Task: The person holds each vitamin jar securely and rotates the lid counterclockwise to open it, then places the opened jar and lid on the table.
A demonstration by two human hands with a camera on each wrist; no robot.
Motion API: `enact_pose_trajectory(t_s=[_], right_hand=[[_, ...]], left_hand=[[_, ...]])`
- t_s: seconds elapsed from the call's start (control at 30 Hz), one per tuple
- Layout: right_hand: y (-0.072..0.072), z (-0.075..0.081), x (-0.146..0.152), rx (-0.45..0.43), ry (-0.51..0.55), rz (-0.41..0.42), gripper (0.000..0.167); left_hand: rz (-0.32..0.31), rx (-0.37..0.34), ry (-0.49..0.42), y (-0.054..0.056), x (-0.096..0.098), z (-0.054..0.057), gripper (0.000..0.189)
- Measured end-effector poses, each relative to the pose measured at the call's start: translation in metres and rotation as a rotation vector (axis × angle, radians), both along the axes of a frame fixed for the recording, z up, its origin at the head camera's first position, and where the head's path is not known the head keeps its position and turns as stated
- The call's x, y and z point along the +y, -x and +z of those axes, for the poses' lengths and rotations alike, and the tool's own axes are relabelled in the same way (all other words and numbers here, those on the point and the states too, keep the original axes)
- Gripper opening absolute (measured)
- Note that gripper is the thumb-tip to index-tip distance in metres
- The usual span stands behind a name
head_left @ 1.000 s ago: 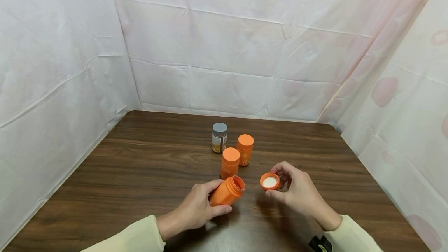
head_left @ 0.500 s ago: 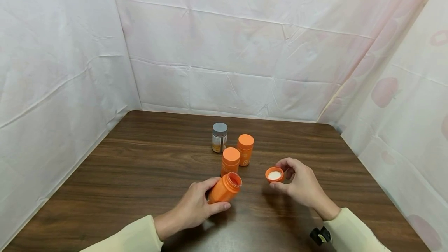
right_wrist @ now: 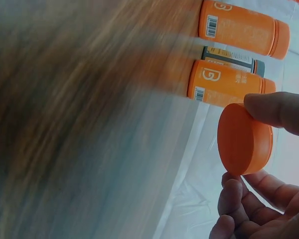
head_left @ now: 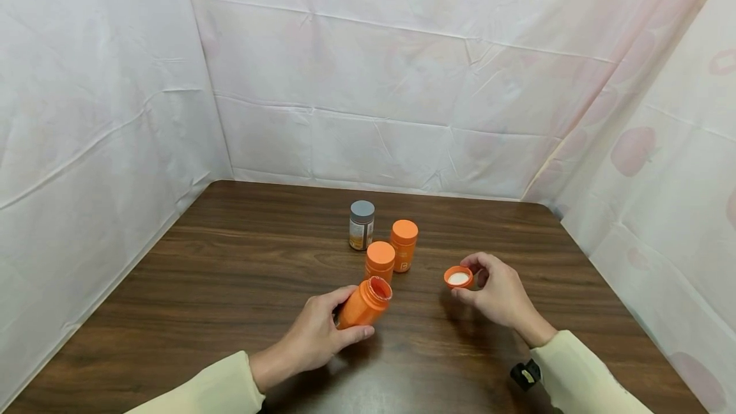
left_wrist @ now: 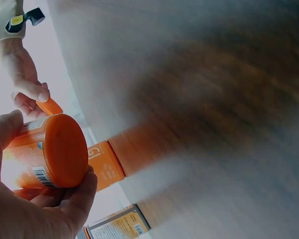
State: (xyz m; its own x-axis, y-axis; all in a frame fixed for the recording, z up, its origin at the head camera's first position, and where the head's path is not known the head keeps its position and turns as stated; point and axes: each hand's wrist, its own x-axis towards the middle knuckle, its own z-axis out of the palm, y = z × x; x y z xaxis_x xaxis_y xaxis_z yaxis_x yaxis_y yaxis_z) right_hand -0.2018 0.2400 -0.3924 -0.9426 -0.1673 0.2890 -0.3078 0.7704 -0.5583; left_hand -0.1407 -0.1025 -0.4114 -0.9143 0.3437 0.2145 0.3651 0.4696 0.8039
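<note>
Leaning mouth-up above the dark wood-grain table (head_left: 259, 241), a capless orange plastic jar (head_left: 362, 308) sits in the left hand (head_left: 307, 336), thumb and fingers spread to its width and curled round its sides, probably leaving the opening free. Well apart, the right hand (head_left: 501, 289) pinches a round orange plastic cap (head_left: 458, 278) by its edge, white-lined hollow upward, perhaps to spare the lining. Two capped cylindrical orange jars (head_left: 381, 255) and a grey-lidded labelled jar (head_left: 361, 227) stand close together beyond, seemingly grouped out of the way.

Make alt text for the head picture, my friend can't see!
A person's left hand holds a tilted, open orange bottle; the right hand pinches an orange lid, its white inside showing. Two closed orange bottles and a gray-lidded jar stand on a brown table.
</note>
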Motion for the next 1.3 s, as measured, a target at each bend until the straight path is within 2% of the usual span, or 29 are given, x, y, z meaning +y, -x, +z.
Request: enact_pose_trajectory(t_s=[0.47,0.9,1.3], right_hand=[[0.022,-0.005,0.001,-0.054,-0.042,-0.027,0.046],[0.044,-0.011,0.004,-0.182,-0.083,-0.096,0.049],[0.052,-0.020,0.005,-0.259,-0.126,-0.128,0.050]], left_hand=[[0.005,0.033,-0.019,-0.001,0.000,0.000,0.056],[-0.003,0.007,-0.028,-0.001,0.000,0.000,0.057],[0.036,0.004,-0.055,-0.001,-0.001,-0.001,0.053]])
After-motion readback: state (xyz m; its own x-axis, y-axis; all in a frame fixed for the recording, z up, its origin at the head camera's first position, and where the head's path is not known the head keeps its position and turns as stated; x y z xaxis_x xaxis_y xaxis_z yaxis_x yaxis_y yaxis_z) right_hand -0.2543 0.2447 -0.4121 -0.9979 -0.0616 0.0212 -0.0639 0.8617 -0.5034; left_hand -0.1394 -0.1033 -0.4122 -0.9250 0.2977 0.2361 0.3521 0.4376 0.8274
